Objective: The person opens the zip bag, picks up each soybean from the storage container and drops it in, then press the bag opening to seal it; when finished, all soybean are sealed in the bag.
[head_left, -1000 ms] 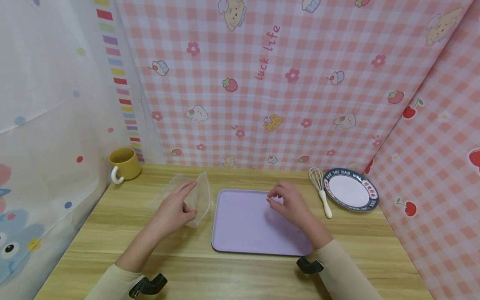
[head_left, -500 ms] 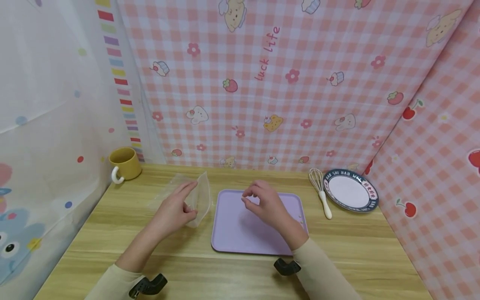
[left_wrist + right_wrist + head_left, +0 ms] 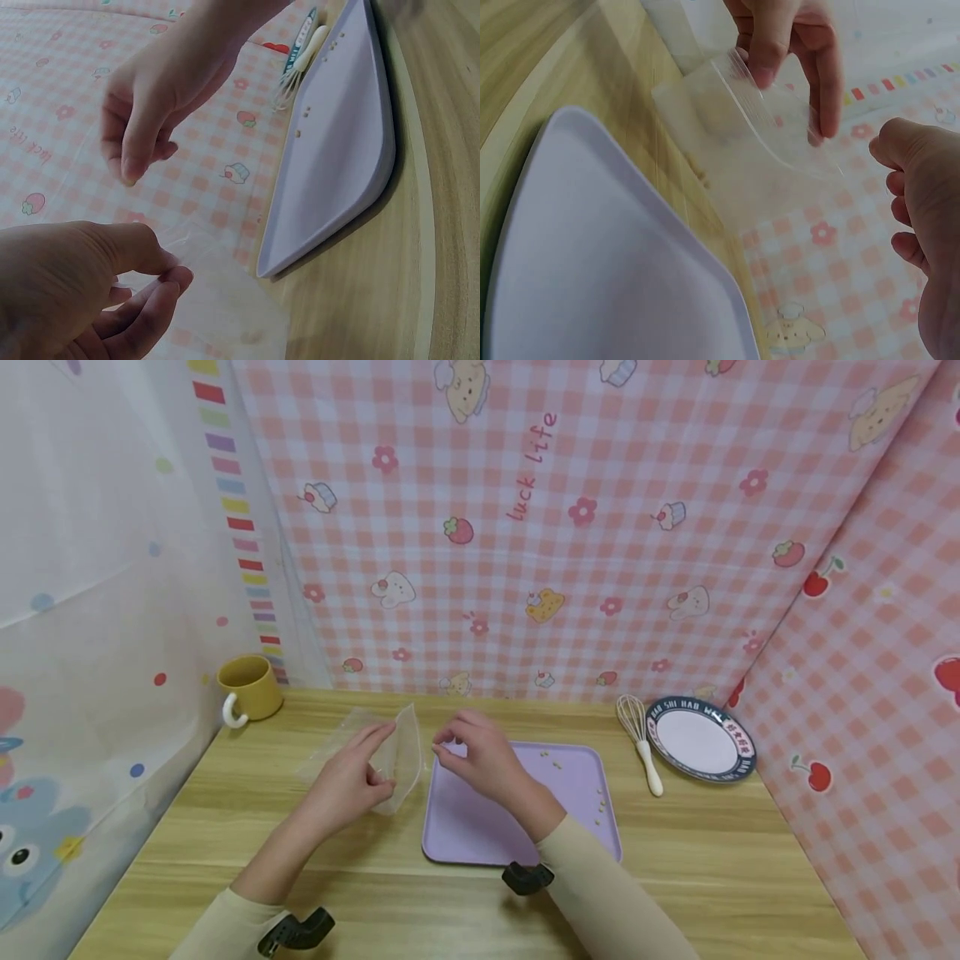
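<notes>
My left hand [image 3: 348, 781] holds a clear zip bag [image 3: 408, 760] by its mouth, thumb and fingers spreading it apart. Through the plastic, in the right wrist view, a few small yellow beans [image 3: 697, 169] show low in the bag. My right hand [image 3: 483, 760] is over the left end of a purple tray [image 3: 465, 827], its fingertips close to the bag's mouth. Thumb and forefinger pinch a tiny pale thing, apparently one bean, mostly covered by the fingertips. Several loose beans [image 3: 298, 133] lie on the tray along its far and right sides.
To the right of the tray lies a whisk [image 3: 643, 752], beside a dark-rimmed plate [image 3: 701, 741]. A yellow mug [image 3: 255, 689] with a white handle stands at the back left. Patterned cloth [image 3: 480, 568] rises behind the wooden table [image 3: 390, 902].
My right hand has moved left across the tray, from its right half to beside the bag, uncovering beans on the tray. The left hand and bag have stayed in place.
</notes>
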{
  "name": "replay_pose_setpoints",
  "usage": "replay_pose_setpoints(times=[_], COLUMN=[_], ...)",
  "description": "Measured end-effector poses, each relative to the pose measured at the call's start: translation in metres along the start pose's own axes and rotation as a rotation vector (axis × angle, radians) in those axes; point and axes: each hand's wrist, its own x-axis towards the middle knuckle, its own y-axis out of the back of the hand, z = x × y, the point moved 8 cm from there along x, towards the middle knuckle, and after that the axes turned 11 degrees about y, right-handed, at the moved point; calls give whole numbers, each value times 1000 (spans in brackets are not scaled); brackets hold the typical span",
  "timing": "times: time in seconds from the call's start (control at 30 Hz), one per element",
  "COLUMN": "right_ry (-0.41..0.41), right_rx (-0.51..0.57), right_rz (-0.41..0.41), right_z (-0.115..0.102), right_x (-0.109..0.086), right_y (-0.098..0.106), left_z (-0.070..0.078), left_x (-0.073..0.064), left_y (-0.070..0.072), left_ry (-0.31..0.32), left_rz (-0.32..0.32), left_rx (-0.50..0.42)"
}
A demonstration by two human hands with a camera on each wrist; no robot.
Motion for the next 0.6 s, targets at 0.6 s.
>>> replay_pose_setpoints(times=[0.6], right_ry=[-78], right_rx=[27], right_rz=[-150], right_z=[7], right_x=[26], right_y=[-40], left_z=[-2], left_x=[-2], left_y=[2], left_ry=[13], left_rz=[-15], left_rx=[-13])
